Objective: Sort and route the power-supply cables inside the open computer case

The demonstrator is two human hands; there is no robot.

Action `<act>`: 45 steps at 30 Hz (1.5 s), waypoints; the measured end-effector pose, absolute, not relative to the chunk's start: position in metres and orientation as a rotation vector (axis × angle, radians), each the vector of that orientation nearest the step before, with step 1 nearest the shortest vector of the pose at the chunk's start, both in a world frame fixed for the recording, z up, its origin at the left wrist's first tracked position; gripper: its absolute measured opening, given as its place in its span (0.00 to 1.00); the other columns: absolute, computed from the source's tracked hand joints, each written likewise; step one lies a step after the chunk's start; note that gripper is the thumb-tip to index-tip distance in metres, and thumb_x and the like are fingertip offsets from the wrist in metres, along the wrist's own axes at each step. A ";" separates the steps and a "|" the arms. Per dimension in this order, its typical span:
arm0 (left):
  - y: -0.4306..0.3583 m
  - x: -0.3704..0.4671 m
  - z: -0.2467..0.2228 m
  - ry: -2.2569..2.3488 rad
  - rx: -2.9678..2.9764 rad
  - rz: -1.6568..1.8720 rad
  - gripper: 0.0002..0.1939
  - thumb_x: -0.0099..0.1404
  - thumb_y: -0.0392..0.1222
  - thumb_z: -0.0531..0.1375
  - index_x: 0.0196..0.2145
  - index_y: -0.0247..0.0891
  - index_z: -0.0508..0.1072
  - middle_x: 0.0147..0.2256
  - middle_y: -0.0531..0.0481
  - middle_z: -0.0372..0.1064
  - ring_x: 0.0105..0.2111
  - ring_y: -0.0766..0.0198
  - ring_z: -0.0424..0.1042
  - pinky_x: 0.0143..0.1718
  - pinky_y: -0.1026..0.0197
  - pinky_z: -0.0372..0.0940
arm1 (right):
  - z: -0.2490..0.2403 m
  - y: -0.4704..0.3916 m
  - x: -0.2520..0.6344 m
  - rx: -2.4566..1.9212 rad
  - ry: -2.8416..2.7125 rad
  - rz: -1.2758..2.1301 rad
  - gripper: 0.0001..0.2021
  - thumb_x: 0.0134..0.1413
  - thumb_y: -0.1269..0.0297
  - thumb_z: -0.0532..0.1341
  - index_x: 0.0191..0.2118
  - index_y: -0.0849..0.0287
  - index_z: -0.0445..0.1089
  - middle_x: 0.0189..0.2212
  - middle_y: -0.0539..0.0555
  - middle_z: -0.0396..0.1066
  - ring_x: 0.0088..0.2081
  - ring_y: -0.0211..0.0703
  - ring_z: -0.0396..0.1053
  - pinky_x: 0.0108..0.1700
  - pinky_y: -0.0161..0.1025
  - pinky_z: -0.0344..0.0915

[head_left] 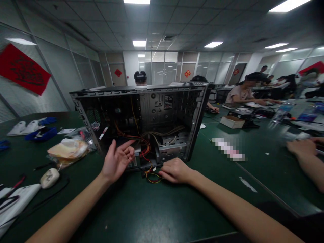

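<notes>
My two bare forearms lie nearest, slanting inward from the lower corners over a dark green tabletop. Straight ahead, just beyond my hands, a desktop computer case stands upright, its open side facing me. Its long axis runs left to right across my view; a dark panel closes its right end, and a vent grille shows at the left. My left hand is at the lower left of the opening, palm partly turned up, index finger stretched rightward, the other fingers loosely curled; I see nothing held in it. My right hand is lower and further right, in front of the metal drive bay, its fingers curled in. Between the hands, a loop of thin red, yellow and black wires comes out over the case's bottom edge towards me. The loop lies wider than deep, its long axis roughly left to right, and its right end meets my right fingers, the nearer hand. Whether they grip it I cannot tell.
</notes>
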State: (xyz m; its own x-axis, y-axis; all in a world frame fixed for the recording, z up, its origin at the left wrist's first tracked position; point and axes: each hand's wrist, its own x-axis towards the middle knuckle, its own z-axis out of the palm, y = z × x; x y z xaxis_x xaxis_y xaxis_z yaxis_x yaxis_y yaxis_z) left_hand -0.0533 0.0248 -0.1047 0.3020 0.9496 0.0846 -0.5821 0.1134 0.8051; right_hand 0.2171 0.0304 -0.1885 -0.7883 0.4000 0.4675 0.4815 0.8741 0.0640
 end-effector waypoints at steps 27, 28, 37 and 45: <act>-0.005 -0.038 -0.174 0.629 2.314 1.252 0.19 0.71 0.44 0.52 0.57 0.44 0.67 0.58 0.40 0.59 0.56 0.49 0.62 0.53 0.50 0.63 | -0.192 0.022 0.216 -0.850 -2.391 0.484 0.14 0.70 0.63 0.49 0.54 0.59 0.65 0.43 0.57 0.74 0.40 0.41 0.73 0.43 0.36 0.66; -0.006 -0.037 -0.175 0.581 2.485 1.225 0.21 0.71 0.45 0.52 0.60 0.43 0.64 0.60 0.38 0.57 0.59 0.47 0.60 0.55 0.47 0.61 | -0.193 0.022 0.216 -0.871 -2.344 0.490 0.14 0.70 0.63 0.49 0.52 0.59 0.66 0.42 0.57 0.75 0.39 0.40 0.73 0.42 0.35 0.66; -0.006 -0.026 -0.180 0.333 3.185 0.704 0.16 0.69 0.42 0.53 0.52 0.36 0.69 0.50 0.42 0.74 0.59 0.50 0.62 0.65 0.43 0.38 | -0.197 0.026 0.213 -0.836 -2.441 0.427 0.14 0.69 0.63 0.50 0.42 0.62 0.71 0.33 0.56 0.74 0.33 0.39 0.71 0.39 0.33 0.65; 0.015 -0.018 -0.178 0.305 3.258 0.662 0.11 0.72 0.40 0.51 0.36 0.38 0.72 0.34 0.48 0.73 0.38 0.59 0.69 0.57 0.47 0.49 | -0.201 0.026 0.215 -0.829 -2.480 0.262 0.13 0.68 0.64 0.50 0.39 0.62 0.71 0.31 0.55 0.74 0.31 0.38 0.70 0.37 0.33 0.65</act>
State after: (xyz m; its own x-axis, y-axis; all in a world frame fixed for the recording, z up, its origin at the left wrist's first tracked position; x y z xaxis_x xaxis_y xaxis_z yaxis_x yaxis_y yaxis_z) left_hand -0.0176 0.0152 -0.1781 0.9056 0.1376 0.4013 0.2153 -0.9641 -0.1552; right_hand 0.2153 0.0261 -0.2009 -0.6844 0.6061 0.4051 0.5082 0.7951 -0.3310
